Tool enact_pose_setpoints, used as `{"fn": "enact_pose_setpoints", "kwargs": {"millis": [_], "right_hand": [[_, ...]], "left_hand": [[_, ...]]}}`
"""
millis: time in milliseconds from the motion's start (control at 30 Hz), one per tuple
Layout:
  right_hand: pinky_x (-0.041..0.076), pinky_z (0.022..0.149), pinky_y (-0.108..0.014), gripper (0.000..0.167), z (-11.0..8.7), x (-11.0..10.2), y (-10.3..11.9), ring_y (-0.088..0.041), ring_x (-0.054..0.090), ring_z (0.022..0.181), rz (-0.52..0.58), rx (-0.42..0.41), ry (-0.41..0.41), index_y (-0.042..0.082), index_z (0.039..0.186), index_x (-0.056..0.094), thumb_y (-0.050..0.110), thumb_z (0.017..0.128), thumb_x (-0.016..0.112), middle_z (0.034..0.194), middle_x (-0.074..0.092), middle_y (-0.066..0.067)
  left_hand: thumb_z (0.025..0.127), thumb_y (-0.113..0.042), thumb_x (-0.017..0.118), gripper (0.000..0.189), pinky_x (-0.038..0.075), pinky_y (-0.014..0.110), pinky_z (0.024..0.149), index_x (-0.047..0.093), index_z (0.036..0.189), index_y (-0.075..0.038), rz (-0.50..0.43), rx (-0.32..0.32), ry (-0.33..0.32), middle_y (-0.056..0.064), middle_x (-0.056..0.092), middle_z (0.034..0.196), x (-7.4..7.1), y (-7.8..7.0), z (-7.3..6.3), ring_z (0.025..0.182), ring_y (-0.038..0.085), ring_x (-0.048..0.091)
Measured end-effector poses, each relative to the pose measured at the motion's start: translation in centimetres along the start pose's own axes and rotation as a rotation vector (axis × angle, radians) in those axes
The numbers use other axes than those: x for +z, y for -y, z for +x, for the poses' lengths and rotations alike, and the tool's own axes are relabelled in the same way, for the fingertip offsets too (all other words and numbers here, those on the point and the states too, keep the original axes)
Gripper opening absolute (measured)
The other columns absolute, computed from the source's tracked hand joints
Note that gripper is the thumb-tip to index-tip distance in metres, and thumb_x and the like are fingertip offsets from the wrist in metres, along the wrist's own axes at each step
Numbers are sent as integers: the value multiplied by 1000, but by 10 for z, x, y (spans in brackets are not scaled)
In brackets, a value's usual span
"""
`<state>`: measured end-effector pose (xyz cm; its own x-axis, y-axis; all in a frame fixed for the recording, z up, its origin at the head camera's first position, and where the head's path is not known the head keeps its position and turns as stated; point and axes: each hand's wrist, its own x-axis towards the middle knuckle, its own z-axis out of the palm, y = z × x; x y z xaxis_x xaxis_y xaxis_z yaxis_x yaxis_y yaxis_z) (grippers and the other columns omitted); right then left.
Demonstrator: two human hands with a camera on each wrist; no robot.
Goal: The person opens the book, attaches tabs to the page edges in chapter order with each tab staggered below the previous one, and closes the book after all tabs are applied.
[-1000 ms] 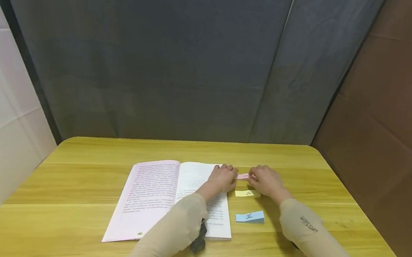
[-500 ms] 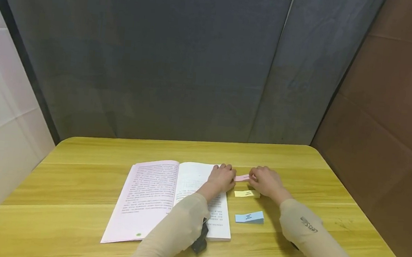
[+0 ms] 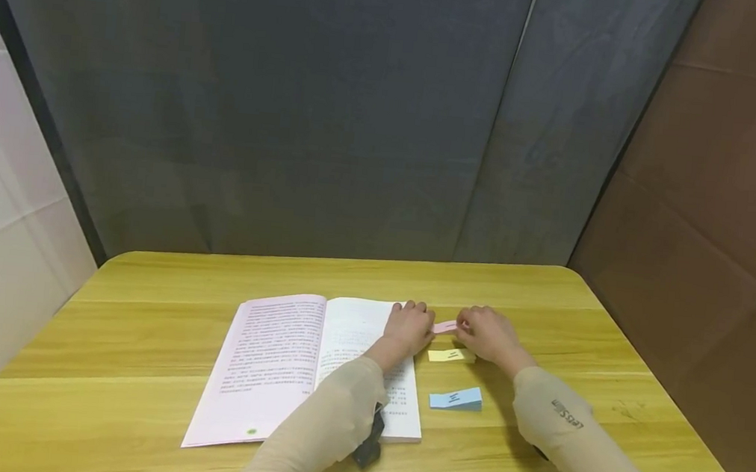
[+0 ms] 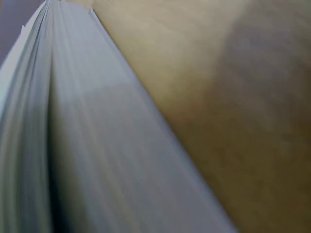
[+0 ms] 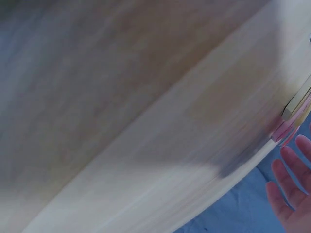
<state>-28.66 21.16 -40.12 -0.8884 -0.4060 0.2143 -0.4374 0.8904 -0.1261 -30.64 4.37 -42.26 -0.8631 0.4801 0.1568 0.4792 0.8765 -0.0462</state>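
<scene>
A book lies spread flat, its left page pinkish and its right page white. My left hand rests over the right page's outer edge near the top, its fingertips hidden from the head view. Beside it is a pink strip of sticky tabs, whose right end my right hand pinches between thumb and fingers. The strip's left end reaches up to my left hand; whether they touch is unclear. The left wrist view shows a dark gap in the book's page block. Right fingers show beside the pink strip in the right wrist view.
A yellow strip of sticky tabs lies just below my right hand. Nearer sits a blue strip of tabs, raised at its right end. All lie on a wooden table, with a dark curtain behind.
Both hands keep almost the same place at the book's edge and the pink strip. The whole scene shifts slightly left in the head view.
</scene>
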Motion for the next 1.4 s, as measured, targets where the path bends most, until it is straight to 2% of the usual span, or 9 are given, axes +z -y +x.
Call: {"fn": "enact_pose_setpoints", "kwargs": {"millis": [267,567,800,933,1100,1400], "right_hand": [[46,61,-36,18,-1,-7,0,-22,54,75,14,-15,-30,9,91,63,23,81,60,83,59,-4],[47,68,-41,28,-6,-21,5,-26,55,86,24,-51,-37,7,101,62,29,85,55,96,61,-9],[47,66,-39,30,-14,-28,17,-23,55,82,6,-119,-41,7,99,63,33,85,56,93,61,-7],[46,62,-33,27,-18,-32,26,-17,52,76,5,-156,-63,9,96,64,32,84,56,88,61,-2],[43,57,-27,26,-22,-36,35,-13,50,72,-2,-211,-109,10,95,65,32,84,56,82,58,3],[44,58,-28,23,-29,-46,49,-14,51,74,1,-288,-178,9,91,65,29,82,59,85,61,1]], "left_hand": [[85,-35,54,21,37,37,79,60,91,-17,36,47,-92,-2,55,87,-7,6,-5,86,18,51],[86,-33,53,19,35,40,85,61,89,-17,-40,107,-176,-4,55,81,-22,16,-24,80,15,52],[85,-32,56,18,34,42,87,62,91,-16,-95,147,-243,-5,57,85,-26,24,-40,82,15,53],[84,-32,56,19,33,43,88,63,94,-17,-128,170,-273,-6,59,89,-29,24,-48,83,14,54],[84,-32,57,19,32,44,90,63,94,-17,-158,201,-302,-6,59,90,-38,24,-59,83,13,53],[82,-32,60,17,31,44,90,63,91,-17,-218,231,-351,-9,59,83,-55,28,-79,80,10,52]]}}
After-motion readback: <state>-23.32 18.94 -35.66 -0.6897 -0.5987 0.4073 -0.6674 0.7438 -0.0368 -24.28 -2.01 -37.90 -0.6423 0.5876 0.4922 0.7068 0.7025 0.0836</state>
